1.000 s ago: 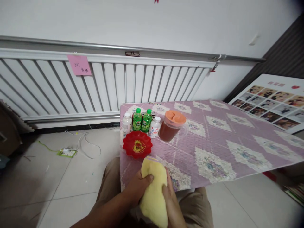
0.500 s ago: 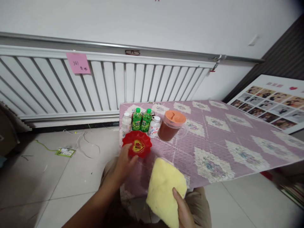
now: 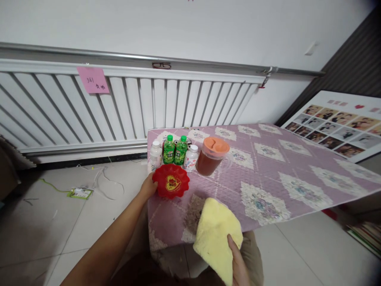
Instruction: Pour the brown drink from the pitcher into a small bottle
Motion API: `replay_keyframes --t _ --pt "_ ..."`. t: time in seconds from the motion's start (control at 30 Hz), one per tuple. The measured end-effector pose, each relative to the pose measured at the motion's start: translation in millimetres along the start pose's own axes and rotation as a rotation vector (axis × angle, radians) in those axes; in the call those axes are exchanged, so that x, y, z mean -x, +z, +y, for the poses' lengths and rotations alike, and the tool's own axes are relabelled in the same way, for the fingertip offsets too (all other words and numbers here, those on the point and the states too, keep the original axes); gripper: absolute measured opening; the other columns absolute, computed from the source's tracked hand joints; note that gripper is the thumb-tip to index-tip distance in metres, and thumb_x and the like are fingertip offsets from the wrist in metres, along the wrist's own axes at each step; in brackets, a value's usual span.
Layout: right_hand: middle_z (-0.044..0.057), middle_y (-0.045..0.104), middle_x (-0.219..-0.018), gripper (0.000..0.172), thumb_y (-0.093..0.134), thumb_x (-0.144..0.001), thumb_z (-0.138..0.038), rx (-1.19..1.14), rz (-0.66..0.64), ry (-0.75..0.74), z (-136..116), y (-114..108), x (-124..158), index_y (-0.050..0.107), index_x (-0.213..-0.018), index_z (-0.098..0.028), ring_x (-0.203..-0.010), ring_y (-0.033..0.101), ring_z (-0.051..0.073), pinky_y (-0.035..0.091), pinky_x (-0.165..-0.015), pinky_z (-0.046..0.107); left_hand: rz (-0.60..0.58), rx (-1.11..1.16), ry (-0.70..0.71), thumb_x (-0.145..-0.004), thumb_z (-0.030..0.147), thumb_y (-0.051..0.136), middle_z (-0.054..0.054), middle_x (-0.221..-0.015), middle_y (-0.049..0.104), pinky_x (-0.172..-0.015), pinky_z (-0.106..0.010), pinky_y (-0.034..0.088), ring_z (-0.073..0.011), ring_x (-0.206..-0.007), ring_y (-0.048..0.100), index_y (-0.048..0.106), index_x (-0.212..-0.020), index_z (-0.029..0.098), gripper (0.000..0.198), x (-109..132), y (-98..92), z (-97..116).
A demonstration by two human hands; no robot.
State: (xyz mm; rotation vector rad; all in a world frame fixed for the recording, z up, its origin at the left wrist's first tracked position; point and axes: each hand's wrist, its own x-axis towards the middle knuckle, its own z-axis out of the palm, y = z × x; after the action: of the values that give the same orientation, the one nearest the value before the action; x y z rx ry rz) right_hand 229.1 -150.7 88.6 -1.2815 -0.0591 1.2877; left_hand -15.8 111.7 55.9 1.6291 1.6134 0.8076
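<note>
My left hand (image 3: 149, 186) is closed on the left rim of a red scalloped dish (image 3: 160, 178) with a yellow heart design, its thumb over the edge. The dish tilts toward me at the table's left side. In my right hand (image 3: 238, 260) is a fluffy yellow cloth (image 3: 217, 234), pinched under the thumb and held over the table's near edge. A brownish fuzzy patch (image 3: 194, 212) shows beside the cloth; I cannot tell what it is. Behind the dish stand two green bottles (image 3: 169, 151), two white bottles (image 3: 191, 159) and a lidded pitcher (image 3: 210, 161) of brown liquid.
A purple quilted tablecloth (image 3: 229, 194) covers the table. Part of a can (image 3: 189, 142) shows behind the bottles. Against the wall is a white radiator (image 3: 133, 107) with a pink note (image 3: 93, 80). A power strip (image 3: 79, 193) with cables lies on the floor; a photo board (image 3: 336, 127) leans at right.
My left hand has moved from above the dish to its left rim and closed on it. The yellow cloth has shifted slightly right, and the brownish patch now shows beside it.
</note>
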Motion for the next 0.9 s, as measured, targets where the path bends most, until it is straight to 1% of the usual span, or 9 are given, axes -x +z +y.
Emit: replay_keyframes --t 0.07,0.23,0.3,0.37,0.47,0.53,0.63,0.77,0.9 --pt "0.012 0.081 -0.087 0.044 0.075 -0.069 -0.061 -0.015 0.04 0.018 -2.1 -0.8 -1.0 0.075 -0.092 -0.023 -0.11 0.071 0.038 0.059 -0.096 0.052 -0.011 0.017 0.017 -0.079 0.006 0.056 -0.012 -0.122 0.073 -0.098 -0.034 0.054 -0.0239 -0.109 0.071 0.057 -0.132 0.012 0.053 5.1 -0.2 2.0" --pt "0.012 0.081 -0.086 0.044 0.076 -0.066 -0.061 -0.047 0.086 0.058 -6.2 -4.4 -3.1 0.073 -0.09 -0.024 -0.11 0.071 0.04 0.06 -0.095 0.052 -0.035 0.06 0.02 -0.078 0.004 0.054 -0.011 -0.128 0.071 -0.102 -0.034 0.053 -0.0229 -0.114 0.069 0.054 -0.136 0.012 0.059 23.0 0.3 2.2" --pt "0.012 0.081 -0.086 0.045 0.075 -0.067 -0.061 -0.046 0.094 0.045 -6.5 -6.3 -4.5 0.073 -0.092 -0.023 -0.111 0.071 0.039 0.06 -0.095 0.051 -0.049 0.068 0.016 -0.077 0.004 0.054 -0.011 -0.127 0.071 -0.103 -0.035 0.052 -0.0229 -0.116 0.068 0.054 -0.136 0.012 0.059 30.6 1.7 0.6" --pt "0.011 0.081 -0.086 0.046 0.072 -0.069 -0.062 -0.037 0.094 0.011 -6.2 -8.0 -6.0 0.074 -0.094 -0.023 -0.111 0.071 0.038 0.06 -0.095 0.05 -0.066 0.074 0.006 -0.076 0.004 0.054 -0.01 -0.124 0.073 -0.101 -0.036 0.053 -0.0231 -0.113 0.069 0.055 -0.135 0.012 0.06 38.2 3.6 -1.5" --pt "0.01 0.081 -0.086 0.045 0.071 -0.071 -0.062 -0.029 0.109 -0.001 -5.9 -9.9 -7.9 0.075 -0.095 -0.024 -0.106 0.073 0.037 0.061 -0.094 0.048 -0.084 0.085 0.007 -0.076 0.006 0.056 -0.01 -0.124 0.073 -0.1 -0.036 0.054 -0.0233 -0.111 0.07 0.054 -0.136 0.013 0.06 49.9 5.8 -5.1" --pt "0.01 0.081 -0.088 0.046 0.071 -0.071 -0.062 -0.04 0.118 -0.007 -6.8 -10.9 -9.4 0.075 -0.096 -0.024 -0.103 0.074 0.037 0.061 -0.093 0.048 -0.089 0.069 0.004 -0.077 0.01 0.059 -0.01 -0.126 0.072 -0.1 -0.036 0.053 -0.0246 -0.113 0.07 0.055 -0.136 0.015 0.059 57.9 5.8 -7.2" --pt "0.009 0.081 -0.095 0.045 0.075 -0.068 -0.058 -0.06 0.097 -0.036 -11.4 -12.7 -14.3 0.075 -0.098 -0.024 -0.101 0.075 0.036 0.062 -0.091 0.046 -0.104 -0.006 -0.024 -0.078 0.016 0.063 -0.009 -0.123 0.074 -0.096 -0.036 0.054 -0.0282 -0.114 0.069 0.055 -0.136 0.019 0.059 69.8 4.1 -7.2" --pt "0.011 0.081 -0.096 0.049 0.082 -0.064 -0.05 -0.051 0.084 -0.089 -25.9 -15.6 -27.7 0.073 -0.103 -0.021 -0.104 0.074 0.036 0.062 -0.09 0.046 -0.132 -0.087 -0.058 -0.079 0.016 0.064 -0.009 -0.123 0.074 -0.098 -0.037 0.052 -0.0279 -0.113 0.07 0.053 -0.14 0.02 0.061 85.3 2.1 3.9" --pt "0.01 0.081 -0.096 0.055 0.086 -0.06 -0.04 0.012 0.15 -0.212 -47.6 -17.8 -45.9 0.071 -0.108 -0.018 -0.101 0.075 0.035 0.063 -0.087 0.045 -0.153 -0.116 -0.061 -0.082 0.013 0.06 -0.01 -0.122 0.074 -0.104 -0.038 0.049 -0.0274 -0.118 0.067 0.055 -0.138 0.018 0.057 98.1 1.1 21.6"
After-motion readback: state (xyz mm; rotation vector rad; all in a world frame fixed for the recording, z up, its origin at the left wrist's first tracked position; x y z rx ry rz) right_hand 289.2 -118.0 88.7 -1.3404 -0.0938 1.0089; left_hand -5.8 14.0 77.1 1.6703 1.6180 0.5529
